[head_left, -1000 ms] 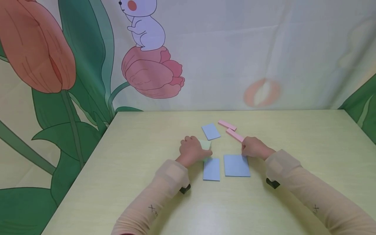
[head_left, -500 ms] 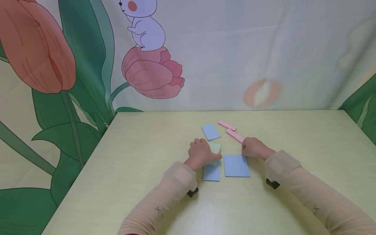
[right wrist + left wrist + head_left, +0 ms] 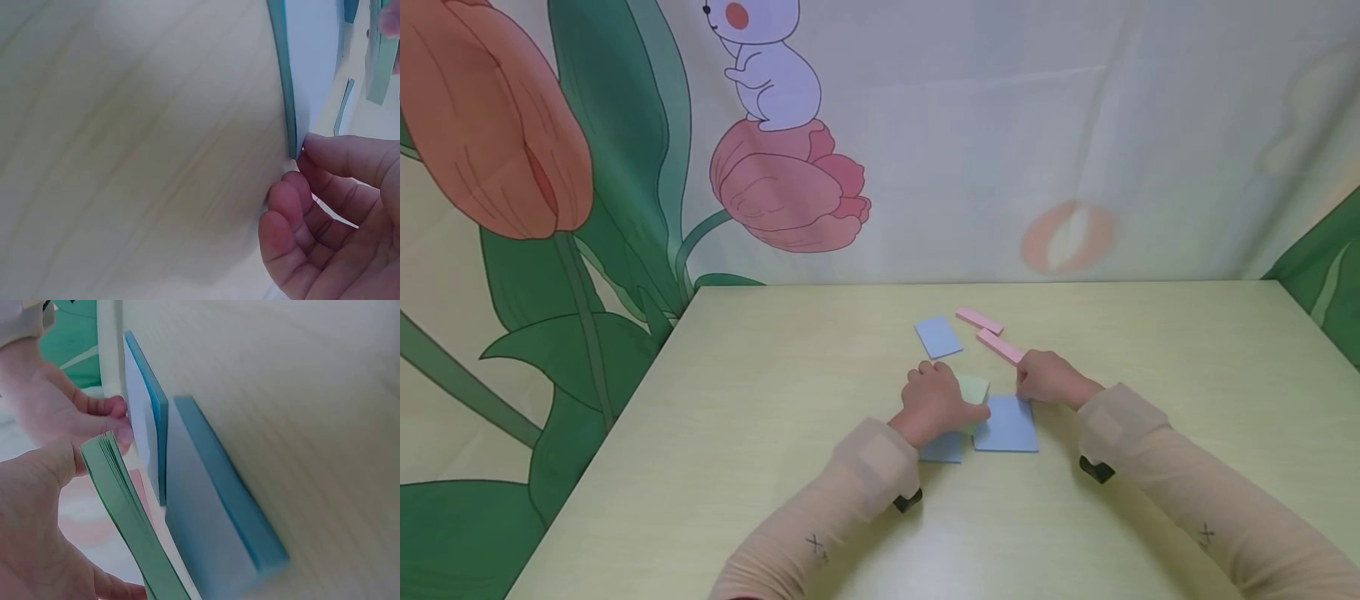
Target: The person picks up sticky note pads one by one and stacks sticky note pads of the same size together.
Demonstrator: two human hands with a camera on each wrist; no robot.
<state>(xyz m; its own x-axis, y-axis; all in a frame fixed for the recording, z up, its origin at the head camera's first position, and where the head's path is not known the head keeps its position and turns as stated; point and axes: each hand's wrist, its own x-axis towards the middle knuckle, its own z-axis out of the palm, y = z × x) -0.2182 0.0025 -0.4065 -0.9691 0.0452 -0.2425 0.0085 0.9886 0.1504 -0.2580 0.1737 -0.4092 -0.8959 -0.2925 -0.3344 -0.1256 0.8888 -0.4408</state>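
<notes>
My left hand [image 3: 934,402] grips a light green sticky note pad [image 3: 974,390] between thumb and fingers. The pad is raised over the gap between two blue pads, and its loose sheet edges show in the left wrist view. A large square blue sticky note pad [image 3: 1011,428] lies flat on the table to its right. With thumb and index fingertip, my right hand [image 3: 1049,377] pinches the far right corner of that square pad, its other fingers curled. Partly covered by my left hand is a narrower, thicker blue sticky note pad [image 3: 942,451].
Farther back on the pale wooden table [image 3: 790,350] lies another blue pad [image 3: 938,337]. Two narrow pink pads lie near it, a rear one [image 3: 979,320] and a front one [image 3: 997,345] close to my right hand. A printed curtain [image 3: 955,167] hangs behind the table.
My left hand has carried the green pad rightward and slightly nearer, from beside the narrower blue pad to the square one's left edge. The right hand has stayed at the corner.
</notes>
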